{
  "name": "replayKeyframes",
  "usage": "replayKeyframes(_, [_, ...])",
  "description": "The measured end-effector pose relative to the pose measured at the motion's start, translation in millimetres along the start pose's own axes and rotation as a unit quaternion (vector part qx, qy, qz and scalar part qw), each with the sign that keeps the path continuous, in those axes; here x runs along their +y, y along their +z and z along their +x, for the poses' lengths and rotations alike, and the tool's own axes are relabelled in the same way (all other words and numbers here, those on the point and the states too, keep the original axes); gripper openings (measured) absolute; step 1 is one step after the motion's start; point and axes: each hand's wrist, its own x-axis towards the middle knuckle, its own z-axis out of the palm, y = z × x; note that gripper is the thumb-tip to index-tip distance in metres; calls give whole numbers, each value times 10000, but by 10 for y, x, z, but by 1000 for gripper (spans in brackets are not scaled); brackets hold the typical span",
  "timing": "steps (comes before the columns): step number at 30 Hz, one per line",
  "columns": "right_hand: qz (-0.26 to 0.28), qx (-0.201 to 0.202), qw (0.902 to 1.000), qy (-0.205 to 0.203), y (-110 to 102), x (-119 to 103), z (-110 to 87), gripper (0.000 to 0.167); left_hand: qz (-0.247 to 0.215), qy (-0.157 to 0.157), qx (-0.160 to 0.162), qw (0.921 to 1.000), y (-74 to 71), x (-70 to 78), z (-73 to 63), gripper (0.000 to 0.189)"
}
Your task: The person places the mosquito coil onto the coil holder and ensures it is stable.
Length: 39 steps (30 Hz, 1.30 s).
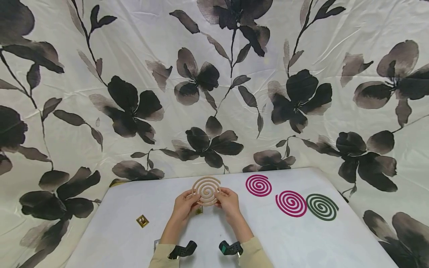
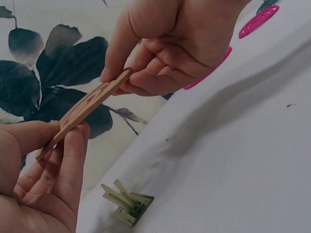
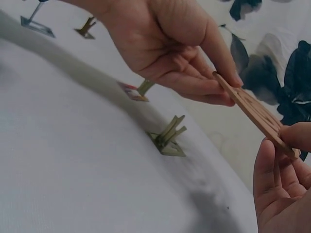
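Note:
A tan spiral mosquito coil [image 1: 206,191] is held up above the white table between both hands. My left hand [image 1: 183,207] pinches its left edge between thumb and fingers, and my right hand [image 1: 230,204] pinches the opposite edge. Seen almost edge-on in the left wrist view, the coil [image 2: 87,111] is tilted. Below it on the table stands a small gold metal coil stand [image 2: 129,206] with upright prongs, partly hidden by the hands in the head view. The right wrist view shows the same grip, with the left hand [image 3: 160,43] at the top.
Two pink coils [image 1: 258,185] and a dark green coil [image 1: 322,207] lie on the table's right side. To the left sits another gold stand [image 1: 142,221]. A greyish metal piece [image 1: 156,244] is partly covered by the left sleeve. A floral cloth [image 1: 207,111] hangs behind the table.

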Motion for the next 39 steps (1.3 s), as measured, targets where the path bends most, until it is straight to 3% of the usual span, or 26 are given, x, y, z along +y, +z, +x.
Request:
replayKeyframes(9, [-9,-80,10000,19,74,35,-40,31,-28,16,171,9998,-87,-58,-46,47])
replayKeyframes(18, [-273,-240,9993,-25,158,-147,-240,32,-73,-78,278,9996,-144,-106,-89,47])
replayKeyframes(28, [-239,-175,9994,167,169,171,-65,32,24,-221,420,9989,-203,-130,-162,52])
replayKeyframes(35, [-424,-274,9986,161,258,-129,-329,33,-87,-343,398,9986,-244,-136,-191,49])
replayKeyframes(39, [-405,-312,9986,149,281,-104,-312,34,-130,-292,465,9984,-255,-166,-180,51])
